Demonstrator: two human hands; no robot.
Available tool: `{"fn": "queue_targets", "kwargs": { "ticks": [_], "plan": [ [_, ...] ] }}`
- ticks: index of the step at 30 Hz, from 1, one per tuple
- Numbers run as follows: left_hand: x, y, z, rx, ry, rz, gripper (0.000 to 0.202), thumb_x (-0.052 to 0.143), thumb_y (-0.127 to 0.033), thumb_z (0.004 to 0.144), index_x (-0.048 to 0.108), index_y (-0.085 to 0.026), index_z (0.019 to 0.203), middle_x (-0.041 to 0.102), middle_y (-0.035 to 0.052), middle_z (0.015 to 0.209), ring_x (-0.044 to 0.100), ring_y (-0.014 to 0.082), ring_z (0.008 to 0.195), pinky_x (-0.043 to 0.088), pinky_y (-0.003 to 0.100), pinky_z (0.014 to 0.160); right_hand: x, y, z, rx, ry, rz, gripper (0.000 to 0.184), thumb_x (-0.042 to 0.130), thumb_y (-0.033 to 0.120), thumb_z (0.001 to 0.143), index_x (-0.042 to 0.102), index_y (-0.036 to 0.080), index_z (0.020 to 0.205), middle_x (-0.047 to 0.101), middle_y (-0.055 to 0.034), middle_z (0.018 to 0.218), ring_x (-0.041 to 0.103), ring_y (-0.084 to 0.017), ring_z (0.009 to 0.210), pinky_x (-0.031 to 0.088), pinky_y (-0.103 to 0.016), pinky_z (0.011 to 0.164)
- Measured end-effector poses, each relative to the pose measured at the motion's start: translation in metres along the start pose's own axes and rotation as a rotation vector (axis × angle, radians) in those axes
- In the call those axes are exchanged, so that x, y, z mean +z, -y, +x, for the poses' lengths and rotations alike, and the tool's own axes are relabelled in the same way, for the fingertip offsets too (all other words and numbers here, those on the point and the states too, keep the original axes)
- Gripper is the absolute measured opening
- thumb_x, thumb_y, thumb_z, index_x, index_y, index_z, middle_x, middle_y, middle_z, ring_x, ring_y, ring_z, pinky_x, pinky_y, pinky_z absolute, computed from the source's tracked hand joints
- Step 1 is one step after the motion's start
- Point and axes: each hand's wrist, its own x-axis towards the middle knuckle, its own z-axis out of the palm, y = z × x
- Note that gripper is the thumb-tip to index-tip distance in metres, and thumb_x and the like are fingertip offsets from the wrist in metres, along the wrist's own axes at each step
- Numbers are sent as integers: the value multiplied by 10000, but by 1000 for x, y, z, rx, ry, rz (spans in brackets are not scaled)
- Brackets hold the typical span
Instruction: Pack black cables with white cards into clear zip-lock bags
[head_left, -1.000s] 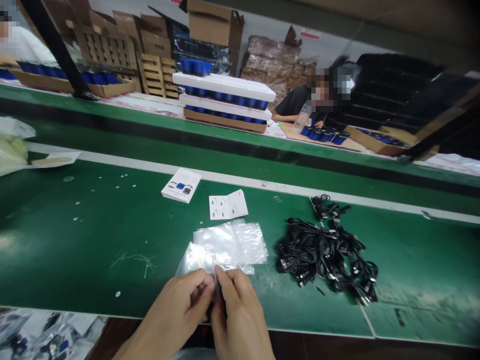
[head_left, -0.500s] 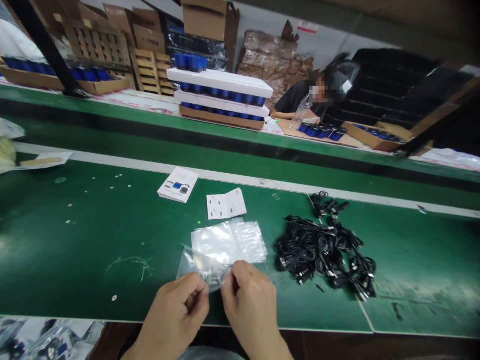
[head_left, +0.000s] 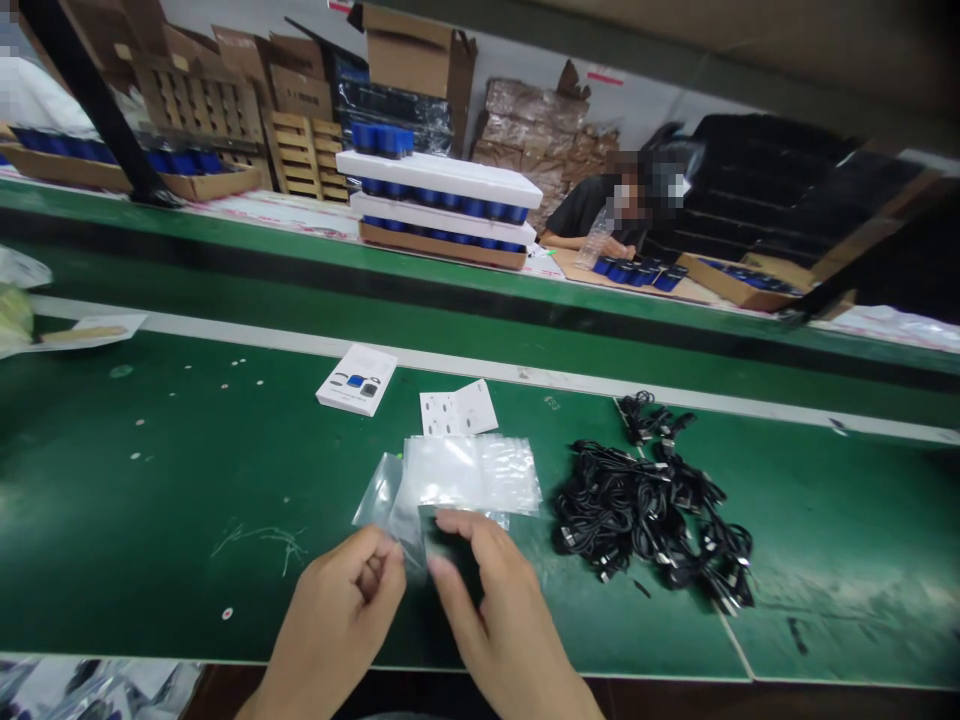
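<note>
Both of my hands meet at the near edge of the green table. My left hand [head_left: 346, 610] is curled, pinching the edge of a clear plastic bag [head_left: 390, 500] that stands tilted up from the table. My right hand [head_left: 491, 610] has its thumb and fingers around the bag's mouth, spreading it. Just beyond lies a small pile of the same clear bags [head_left: 480, 472]. A heap of coiled black cables [head_left: 649, 510] sits to the right of my right hand.
A folded white leaflet [head_left: 457, 410] and a small white booklet [head_left: 358, 379] lie further back. Across a raised green divider [head_left: 480, 290], stacked trays of blue items [head_left: 442, 205] stand, and a person in black [head_left: 592, 205] works there. Cardboard boxes fill the background.
My hands have drawn slightly apart and the bag has been lifted and opened; a second ago both hands were pressed together over it.
</note>
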Motion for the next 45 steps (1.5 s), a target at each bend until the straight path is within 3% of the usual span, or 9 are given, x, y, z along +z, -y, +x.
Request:
{"fn": "queue_targets", "kwargs": {
  "ticks": [3,7,12,15,18,22,27,36,45],
  "plan": [
    [3,5,1,163,-59,34,319,413,-313,876,393,-225,571,468,-75,463,490,92,400,375,174,423,1,5,-1,-66,-8,-57,419,555,163,806,471,164,1216,604,-115,1163,561,-251,1078,470,-402,918],
    [4,7,0,315,-111,42,311,434,-254,875,391,-218,570,446,-83,473,461,71,388,354,148,405,10,6,1,-76,-39,-161,309,505,123,819,555,176,1118,666,-75,953,615,-237,854,491,-392,769],
    [1,13,-3,316,-123,32,277,439,-191,847,373,-220,579,411,-88,487,443,64,397,354,133,414,14,1,9,-75,-143,-276,184,445,120,829,597,192,754,624,-30,713,578,-190,650,411,-306,615],
    [0,16,-2,267,-147,41,268,427,-154,809,337,-223,566,385,-86,488,429,64,398,349,127,407,2,0,16,77,-41,-284,192,476,111,795,533,197,633,570,1,617,543,-160,565,373,-269,550],
    [-2,16,0,236,-155,17,278,416,-183,825,324,-227,565,361,-88,469,414,68,385,341,131,392,-19,6,30,105,156,-147,71,539,152,828,579,204,801,637,1,777,604,-161,729,436,-253,659],
    [-2,15,2,234,-152,-32,316,419,-233,858,310,-228,561,353,-94,447,413,65,365,347,127,384,-37,10,73,14,133,-229,182,459,198,920,550,179,1076,621,-68,1089,552,-183,1043,407,-297,889],
    [1,20,-2,281,-203,15,313,434,-239,862,357,-225,559,355,-98,431,414,65,348,348,127,377,-38,-12,136,90,244,-378,183,468,227,927,604,122,987,664,-132,1029,597,-232,992,415,-315,832],
    [2,23,-2,347,-218,35,310,428,-217,871,321,-229,581,364,-99,448,425,57,356,352,119,388,-29,-17,170,391,309,-437,749,468,652,825,475,10,1209,621,-254,1128,597,-345,1039,456,-397,822],
    [3,24,-3,366,-242,29,297,447,-201,858,334,-229,584,382,-97,460,436,56,358,356,123,387,-31,-30,185,495,360,-351,300,556,351,907,569,154,1133,602,-72,1133,611,-216,960,504,-418,821]
  ]
}}
